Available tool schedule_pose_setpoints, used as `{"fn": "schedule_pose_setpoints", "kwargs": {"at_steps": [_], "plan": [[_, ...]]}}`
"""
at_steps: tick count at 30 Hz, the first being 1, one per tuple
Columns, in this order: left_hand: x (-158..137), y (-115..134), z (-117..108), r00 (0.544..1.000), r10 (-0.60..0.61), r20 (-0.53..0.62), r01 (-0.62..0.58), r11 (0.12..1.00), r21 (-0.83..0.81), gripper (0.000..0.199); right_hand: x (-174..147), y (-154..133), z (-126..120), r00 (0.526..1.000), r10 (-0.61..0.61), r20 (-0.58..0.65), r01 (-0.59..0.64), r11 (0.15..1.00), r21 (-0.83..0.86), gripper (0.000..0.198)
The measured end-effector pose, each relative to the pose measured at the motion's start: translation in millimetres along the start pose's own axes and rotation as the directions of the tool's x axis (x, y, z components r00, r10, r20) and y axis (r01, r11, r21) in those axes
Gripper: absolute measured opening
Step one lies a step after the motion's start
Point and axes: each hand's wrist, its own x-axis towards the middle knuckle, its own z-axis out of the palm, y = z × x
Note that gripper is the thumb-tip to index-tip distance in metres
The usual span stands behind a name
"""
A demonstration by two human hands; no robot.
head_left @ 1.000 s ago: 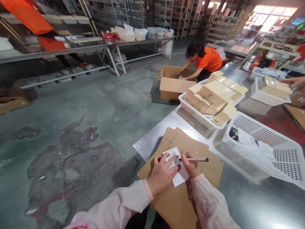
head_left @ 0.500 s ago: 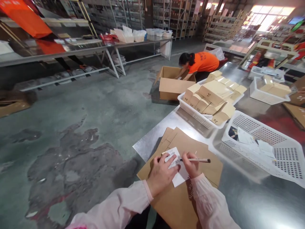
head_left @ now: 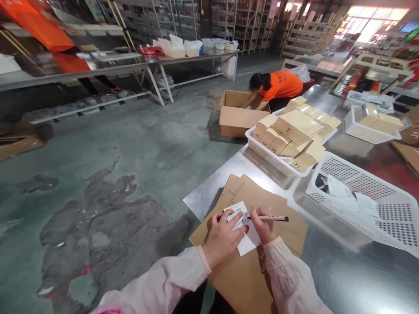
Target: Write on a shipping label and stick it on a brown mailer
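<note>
A white printed label [head_left: 249,242] lies on flattened cardboard [head_left: 240,279] at the near edge of the metal table. My left hand [head_left: 224,237] rests on the label with its fingers spread, pressing it against the cardboard and covering part of its print. In my right hand [head_left: 266,226] is a pen [head_left: 276,218], pinched between thumb and fingers. Its tip meets the label just beside my left fingertips, and its back end points to the right.
Beyond the cardboard, a white basket [head_left: 266,146] is heaped with small tan boxes. To the right, another white basket [head_left: 396,218] holds some papers. A co-worker in orange [head_left: 283,85] bends over an open carton [head_left: 240,124] on the floor. Another metal table [head_left: 108,66] stands at left.
Both hands stay almost where they were on the label, the pen tip still at it. The whole view has shifted very slightly.
</note>
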Motion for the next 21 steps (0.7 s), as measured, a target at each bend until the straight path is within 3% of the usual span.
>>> {"fn": "schedule_pose_setpoints", "kwargs": {"at_steps": [21], "plan": [[-1,0,2,1.000,0.007,-0.027,-0.007,1.000,0.008,0.018,-1,13,0,0.996,-0.087,0.034,0.089,0.995,-0.043,0.048]]}}
